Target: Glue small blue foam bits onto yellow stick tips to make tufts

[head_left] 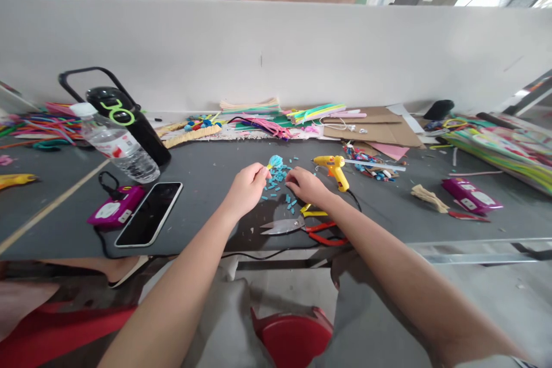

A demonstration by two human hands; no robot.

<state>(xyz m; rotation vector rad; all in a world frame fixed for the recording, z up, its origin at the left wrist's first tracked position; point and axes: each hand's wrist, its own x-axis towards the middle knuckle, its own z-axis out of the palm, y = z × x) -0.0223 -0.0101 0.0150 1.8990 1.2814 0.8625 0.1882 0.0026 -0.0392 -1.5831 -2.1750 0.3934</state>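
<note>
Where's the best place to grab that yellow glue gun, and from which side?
Grip the yellow glue gun by its handle, probably best from the near right: the handle slants that way, while the nozzle points left and a white stick juts from the back.

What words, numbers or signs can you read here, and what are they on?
Black bottle: bright green marks that might be "30", but I can't be sure.
Clear bottle: red-and-white label, too blurred to read.
Left purple pack and right purple pack: pale labels, print too small.
Yellow glue gun: any print is too small.
Nothing else readable.
</note>
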